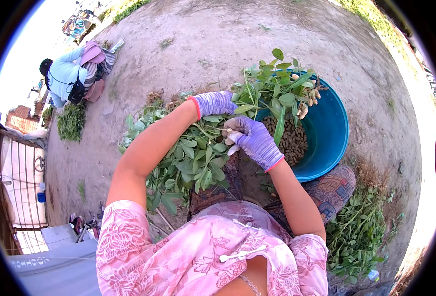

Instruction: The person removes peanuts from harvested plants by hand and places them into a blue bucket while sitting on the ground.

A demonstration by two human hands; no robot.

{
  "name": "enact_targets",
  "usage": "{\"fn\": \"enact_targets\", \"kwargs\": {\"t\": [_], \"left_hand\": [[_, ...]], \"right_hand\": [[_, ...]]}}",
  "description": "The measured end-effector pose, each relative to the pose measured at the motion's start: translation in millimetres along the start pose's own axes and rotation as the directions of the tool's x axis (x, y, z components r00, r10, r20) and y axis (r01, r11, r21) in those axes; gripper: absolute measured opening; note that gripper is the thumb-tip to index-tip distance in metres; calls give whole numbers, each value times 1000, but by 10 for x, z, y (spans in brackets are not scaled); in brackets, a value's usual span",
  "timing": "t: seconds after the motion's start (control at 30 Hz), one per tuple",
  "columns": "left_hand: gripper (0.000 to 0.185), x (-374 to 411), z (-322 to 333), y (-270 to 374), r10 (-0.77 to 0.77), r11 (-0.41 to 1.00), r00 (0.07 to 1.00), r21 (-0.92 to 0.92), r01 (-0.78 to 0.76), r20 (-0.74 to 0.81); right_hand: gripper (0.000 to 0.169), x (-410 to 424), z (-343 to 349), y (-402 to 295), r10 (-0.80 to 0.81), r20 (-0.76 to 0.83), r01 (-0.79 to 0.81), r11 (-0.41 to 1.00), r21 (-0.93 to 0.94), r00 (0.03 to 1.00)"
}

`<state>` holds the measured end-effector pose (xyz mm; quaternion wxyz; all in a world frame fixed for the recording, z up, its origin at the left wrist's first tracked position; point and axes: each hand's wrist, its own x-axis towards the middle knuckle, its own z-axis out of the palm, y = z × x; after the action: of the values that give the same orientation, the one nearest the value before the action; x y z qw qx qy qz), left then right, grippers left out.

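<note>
My left hand (215, 103), in a purple knit glove, is closed around peanut plant stems. A leafy peanut plant (267, 88) extends from beside that hand across the rim of a blue plastic bucket (330, 122), with pale pods (303, 110) hanging from its right end. My right hand (256, 140), in a matching glove with soiled fingertips, pinches a thin stem (225, 130) just below the left hand. Inside the bucket lie many loose peanuts (292, 142). Under my left forearm is a thick heap of peanut plants (192, 155), partly hidden by the arm.
More pulled plants (358, 229) lie on the ground at right, past my knee (332, 187). A person (68, 76) sits at upper left near another green heap (72, 121). A barred gate (22, 177) stands at left. Bare soil (210, 40) stretches ahead.
</note>
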<state>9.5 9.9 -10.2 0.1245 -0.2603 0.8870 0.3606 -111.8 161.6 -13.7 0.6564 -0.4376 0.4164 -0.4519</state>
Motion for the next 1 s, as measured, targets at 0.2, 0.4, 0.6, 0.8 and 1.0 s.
{"fn": "enact_targets", "kwargs": {"t": [0.2,0.4,0.6,0.8,1.0], "left_hand": [[29,-46,-22,34,-44,999,999,5,44,-24],[31,-37,-19,-27,-20,997,999,68,23,-43],[34,-109,-95,280,-214,977,976,-24,214,-25],[35,-83,-62,271,-241,971,970,1,241,-21],[33,-79,-30,341,-237,968,971,-90,233,-29]], "right_hand": [[20,-28,71,55,-70,-72,60,990,-128,995],[23,-26,81,44,-41,-76,35,996,-84,996],[26,-23,-22,98,-47,45,37,980,195,998],[21,1,107,24,-30,-11,27,974,-224,999],[15,-68,121,-29,-262,140,200,220,-955,955]]}}
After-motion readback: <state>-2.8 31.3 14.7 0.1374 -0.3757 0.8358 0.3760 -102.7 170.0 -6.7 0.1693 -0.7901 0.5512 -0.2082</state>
